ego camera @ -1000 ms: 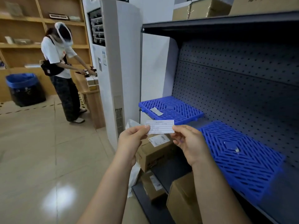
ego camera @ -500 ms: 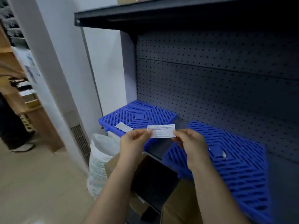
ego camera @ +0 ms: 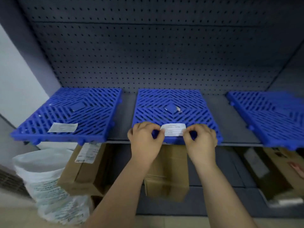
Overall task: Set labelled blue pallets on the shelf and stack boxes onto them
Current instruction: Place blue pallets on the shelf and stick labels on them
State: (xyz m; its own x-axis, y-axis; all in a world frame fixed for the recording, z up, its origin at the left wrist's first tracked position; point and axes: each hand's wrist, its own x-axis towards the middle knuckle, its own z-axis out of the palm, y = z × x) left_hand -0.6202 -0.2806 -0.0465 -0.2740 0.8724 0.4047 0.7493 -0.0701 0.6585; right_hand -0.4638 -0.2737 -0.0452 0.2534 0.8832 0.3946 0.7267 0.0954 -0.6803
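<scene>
Head view, labelling step. I judge that I am fixing the label (ego camera: pixel 173 132) to the middle pallet (ego camera: pixel 171 102), which lies flat on the shelf (ego camera: pixel 125 119) between the left pallet (ego camera: pixel 85 106) and the right pallet (ego camera: pixel 269 116), apart from each. The label sits at the middle pallet's front edge, about halfway along it. The left grip (ego camera: pixel 144 142) pinches the label's left end between thumb and curled fingers, and the right grip (ego camera: pixel 201 142) pinches its right end likewise. Both are closed on the paper and on nothing else. Whether the label already touches the plastic I cannot tell. The next move, as I see it, calls for pressing it flat and square to the front edge, much as the left pallet's label (ego camera: pixel 63 127) lies near its own front edge. Boxes (ego camera: pixel 167 175) sit on the level below the shelf, and none is stacked on a pallet yet.
</scene>
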